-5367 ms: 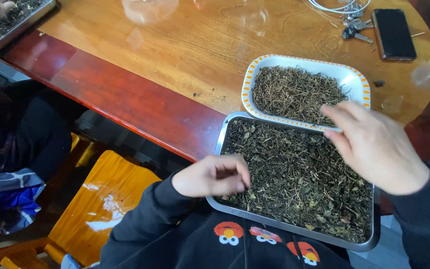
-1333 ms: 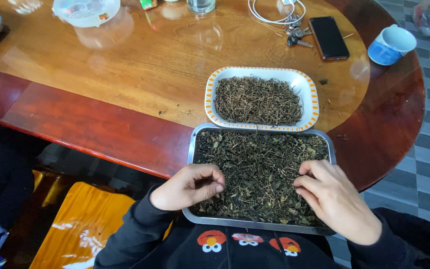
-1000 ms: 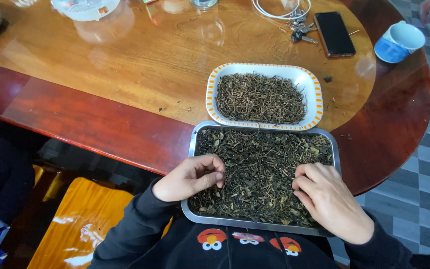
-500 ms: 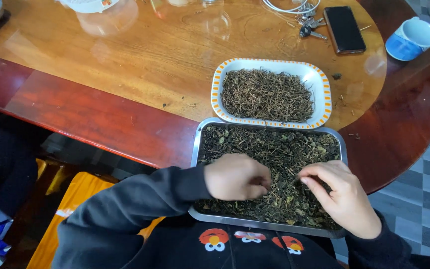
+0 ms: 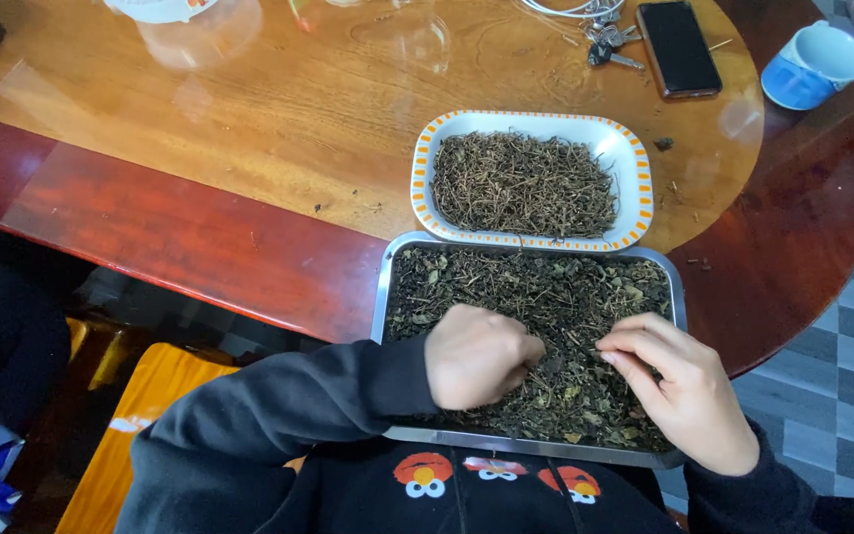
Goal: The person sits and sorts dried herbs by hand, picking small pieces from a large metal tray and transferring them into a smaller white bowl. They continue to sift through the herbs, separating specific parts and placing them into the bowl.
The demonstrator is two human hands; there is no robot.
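A metal tray [image 5: 381, 297] full of dried dark green leaves and stems [image 5: 536, 297] rests at the table's near edge, partly over my lap. My left hand [image 5: 476, 356] lies on the leaves in the tray's middle, fingers curled as if pinching bits. My right hand [image 5: 679, 386] rests on the leaves at the tray's right side, fingertips bent down into them. Behind the tray stands a white dish with an orange rim [image 5: 635, 158] heaped with sorted brown stems [image 5: 521, 183].
The round wooden table [image 5: 249, 148] carries a black phone [image 5: 679, 47], keys [image 5: 610, 44], a blue and white cup [image 5: 811, 65] and a clear container [image 5: 165, 10]. An orange stool [image 5: 121, 435] stands below left. Grey tiled floor lies right.
My left hand moved from the tray's left edge into its middle, closer to the right hand. The right hand stayed on the tray's right side, fingers working the leaves.
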